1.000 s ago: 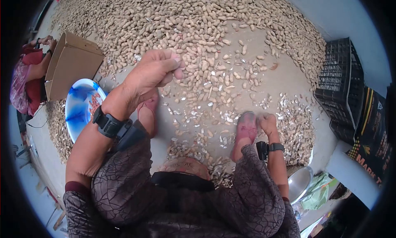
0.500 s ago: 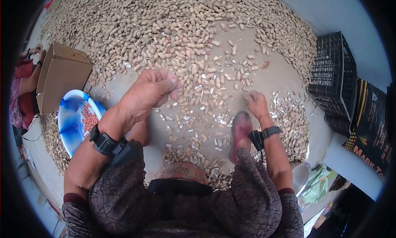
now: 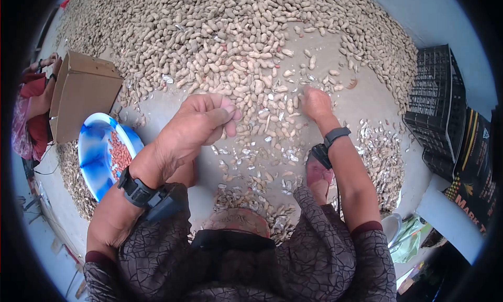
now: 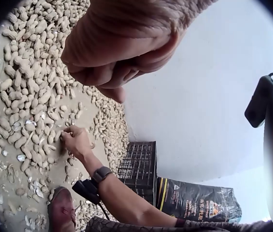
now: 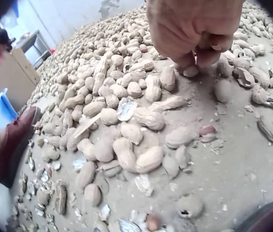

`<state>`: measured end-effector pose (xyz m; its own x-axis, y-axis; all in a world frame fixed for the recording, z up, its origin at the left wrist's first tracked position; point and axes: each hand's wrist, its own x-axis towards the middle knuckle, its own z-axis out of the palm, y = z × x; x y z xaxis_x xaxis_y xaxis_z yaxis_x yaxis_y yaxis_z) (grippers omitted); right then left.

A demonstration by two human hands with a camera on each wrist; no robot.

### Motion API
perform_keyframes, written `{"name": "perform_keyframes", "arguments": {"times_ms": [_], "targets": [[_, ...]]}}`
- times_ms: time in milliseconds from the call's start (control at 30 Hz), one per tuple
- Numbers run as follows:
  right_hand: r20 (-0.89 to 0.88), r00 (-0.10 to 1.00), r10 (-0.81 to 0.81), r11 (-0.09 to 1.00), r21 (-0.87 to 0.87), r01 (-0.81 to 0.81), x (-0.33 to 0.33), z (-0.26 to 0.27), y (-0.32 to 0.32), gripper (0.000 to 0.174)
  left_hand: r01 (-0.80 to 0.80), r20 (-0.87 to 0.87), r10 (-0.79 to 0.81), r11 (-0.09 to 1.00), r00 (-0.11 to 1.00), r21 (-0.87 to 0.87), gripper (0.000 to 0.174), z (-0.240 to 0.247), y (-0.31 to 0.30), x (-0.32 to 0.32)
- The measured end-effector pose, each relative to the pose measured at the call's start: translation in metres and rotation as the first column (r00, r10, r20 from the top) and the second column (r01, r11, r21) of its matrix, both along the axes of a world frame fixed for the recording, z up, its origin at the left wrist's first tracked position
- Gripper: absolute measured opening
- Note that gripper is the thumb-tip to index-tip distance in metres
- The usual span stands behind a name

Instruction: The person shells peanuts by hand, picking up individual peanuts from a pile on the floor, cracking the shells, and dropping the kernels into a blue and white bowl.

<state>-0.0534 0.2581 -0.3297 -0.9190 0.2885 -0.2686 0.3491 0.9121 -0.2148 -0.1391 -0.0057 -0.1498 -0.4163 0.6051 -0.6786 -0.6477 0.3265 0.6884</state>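
My left hand (image 3: 201,118) hangs in the air above the floor, fingers curled and thumb pressed against the index finger. Nothing shows between them in the head view or the left wrist view; the inside of the palm is hidden. Down at the front edge of the peanut pile (image 3: 225,45) is my right hand (image 3: 317,103). In the right wrist view its bent fingertips pinch a peanut (image 5: 190,71) at floor level. Unshelled peanuts (image 5: 148,118) and broken shells (image 5: 126,109) lie scattered around it.
A blue and white basin (image 3: 97,160) with shelled red kernels (image 3: 119,155) stands left, beside a cardboard box (image 3: 86,95) and another person (image 3: 34,113). At right are black crates (image 3: 435,103), a black printed sack (image 3: 474,171) and a shell heap (image 3: 380,168).
My right hand has risen from beside the right shoe and reached forward to the scattered peanuts. The left hand has dropped slightly in view, its fingers still curled.
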Motion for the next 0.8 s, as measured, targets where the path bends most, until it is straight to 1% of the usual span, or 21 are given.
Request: {"name": "perform_keyframes", "arguments": {"times_ms": [133,200,300,433,500,533,600,633,667,700,733,767,800], "targets": [[-0.035,0.998,0.054,0.998,0.036,-0.053,-0.004,-0.004,-0.006,0.013,-0.006,-0.006,0.006,0.999,1.000,0.034,0.011,-0.007,-0.002,-0.001],[-0.010,0.994,0.111,0.991,0.073,-0.110,0.001,-0.002,-0.012,0.013,-0.005,0.001,0.005,1.000,1.000,0.020,0.011,-0.007,-0.002,0.001],[0.013,0.988,0.156,0.984,0.085,-0.156,0.007,0.004,-0.017,0.013,0.004,0.005,-0.004,0.999,1.000,0.034,0.011,-0.010,-0.002,0.004],[0.039,0.993,0.115,0.992,0.049,-0.117,0.021,0.011,-0.022,0.013,0.023,-0.007,-0.023,0.999,1.000,0.029,0.013,-0.009,0.000,0.005],[0.009,0.983,0.186,0.982,0.030,-0.186,0.031,0.005,-0.017,0.014,-0.012,0.010,0.011,0.999,1.000,0.051,0.014,-0.012,0.002,0.006],[0.012,0.983,0.184,0.982,0.033,-0.184,0.037,0.004,-0.015,0.014,-0.010,0.013,0.010,0.998,1.000,0.055,0.014,-0.011,0.004,0.008],[-0.077,0.994,0.072,0.996,-0.049,-0.075,0.045,0.001,-0.014,0.012,0.006,0.010,-0.006,0.999,1.000,0.043,0.014,-0.009,0.008,0.009],[-0.075,0.995,0.069,0.996,-0.051,-0.073,0.049,0.000,-0.014,0.012,0.008,0.013,-0.008,0.999,1.000,0.041,0.014,-0.009,0.009,0.010],[-0.032,0.993,-0.117,0.940,-0.327,0.100,0.053,0.000,-0.012,0.012,0.027,0.013,-0.027,0.999,1.000,0.046,0.014,-0.010,0.011,0.012],[0.057,0.958,-0.282,0.782,-0.564,0.264,0.055,0.003,-0.012,0.012,0.045,0.011,-0.045,0.998,0.999,0.053,0.014,-0.011,0.013,0.013],[0.059,0.957,-0.283,0.783,-0.562,0.266,0.057,0.008,-0.012,0.012,0.046,0.014,-0.047,0.997,0.999,0.055,0.014,-0.012,0.015,0.013],[0.119,0.925,-0.362,0.620,-0.710,0.334,0.059,0.013,-0.012,0.013,0.055,0.014,-0.056,0.997,0.998,0.057,0.014,-0.014,0.017,0.014],[0.193,0.885,-0.423,0.423,-0.822,0.382,0.061,0.022,-0.013,0.015,0.064,0.015,-0.065,0.996,0.998,0.059,0.015,-0.014,0.019,0.016]]}}
